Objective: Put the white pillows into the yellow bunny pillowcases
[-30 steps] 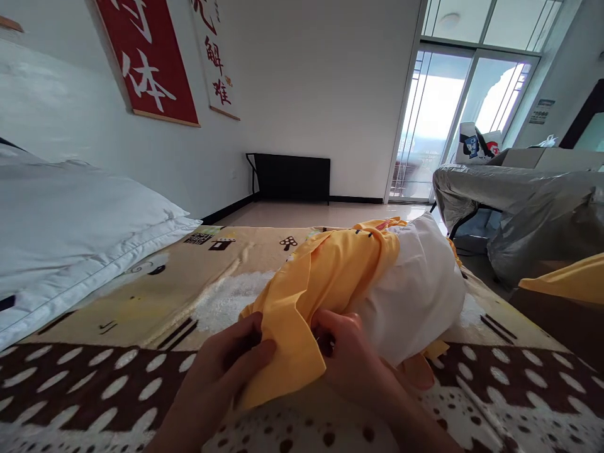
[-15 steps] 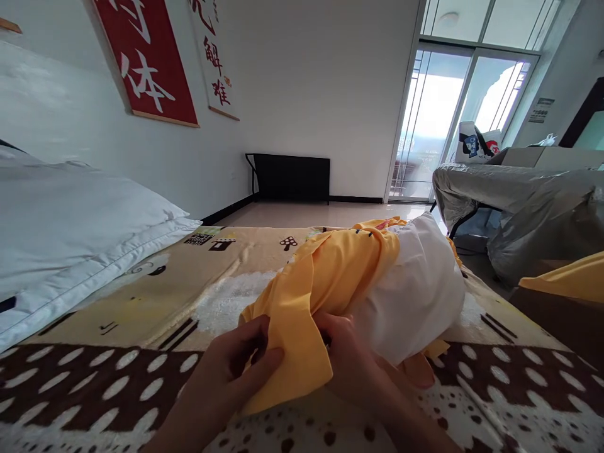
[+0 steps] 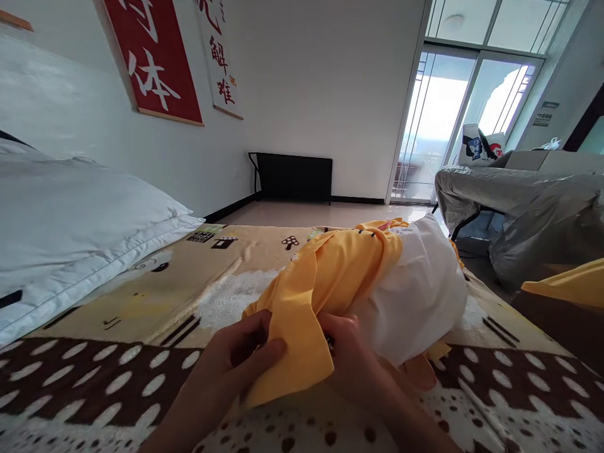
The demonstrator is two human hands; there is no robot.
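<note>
A yellow pillowcase (image 3: 346, 267) lies bunched over the near-left part of a white pillow (image 3: 419, 289) on the bed. My left hand (image 3: 231, 362) pinches the left side of the pillowcase's hanging flap between thumb and fingers. Just right of that flap, my right hand (image 3: 356, 362) is closed on the yellow cloth by the pillow; its fingertips are partly hidden behind the fabric. The pillow's far right end sticks out of the cloth, and a bit of yellow fabric shows beneath it.
A patterned blanket (image 3: 141, 377) covers the bed. To the left rests another white pillow (image 3: 85, 226). A plastic-covered table (image 3: 519, 185) with bags stands at the back right, near a box with yellow cloth (image 3: 570, 283). A black folded panel (image 3: 295, 178) leans against the far wall.
The view has shifted slightly. Both hands keep their grip on the pillowcase, with hardly any movement.
</note>
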